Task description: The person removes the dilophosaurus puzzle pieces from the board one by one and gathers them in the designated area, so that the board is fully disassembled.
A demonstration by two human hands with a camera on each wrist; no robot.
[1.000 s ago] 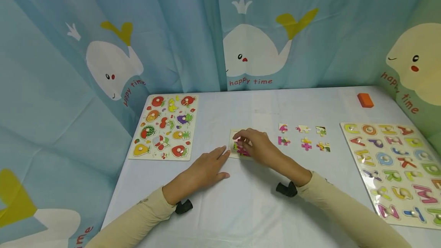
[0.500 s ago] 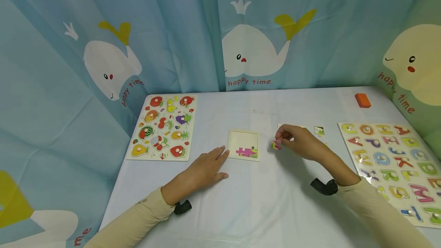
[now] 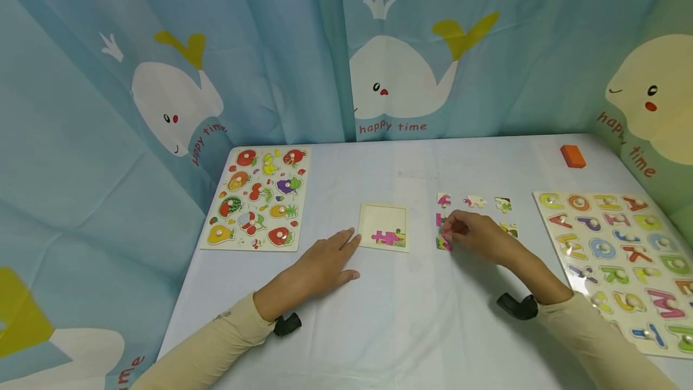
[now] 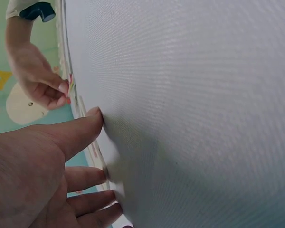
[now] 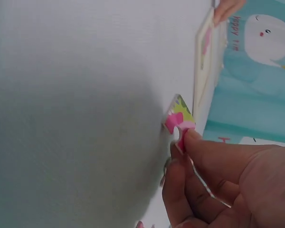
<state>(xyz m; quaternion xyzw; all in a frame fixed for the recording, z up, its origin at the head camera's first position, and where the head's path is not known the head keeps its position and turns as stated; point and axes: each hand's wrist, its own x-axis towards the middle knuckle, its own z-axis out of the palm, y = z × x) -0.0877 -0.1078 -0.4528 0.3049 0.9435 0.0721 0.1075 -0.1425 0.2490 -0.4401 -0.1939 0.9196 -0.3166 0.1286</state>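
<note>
A small wooden puzzle tray (image 3: 383, 215) lies mid-table, with joined pink and green pieces (image 3: 387, 238) in its lower right corner. My left hand (image 3: 319, 269) rests flat on the table with straight fingers, its fingertips at the tray's left edge. To the right of the tray, my right hand (image 3: 482, 236) pinches a pink and green jigsaw piece (image 5: 179, 114) between thumb and fingers, low over the table. That piece is below a column of loose pieces, among them a pink piece (image 3: 444, 200). The hand partly hides the nearby pieces.
A fruit board (image 3: 260, 197) lies at the left, a letter board (image 3: 617, 257) at the right. An orange block (image 3: 572, 156) stands at the back right. More loose jigsaw pieces (image 3: 475, 201) lie beyond my right hand. A whale-print curtain (image 3: 260, 47) surrounds the table.
My right hand has moved from the tray to the right with the jigsaw piece, then slightly down beside the loose pieces. Fewer pieces show in the tray. The left hand has stayed put.
</note>
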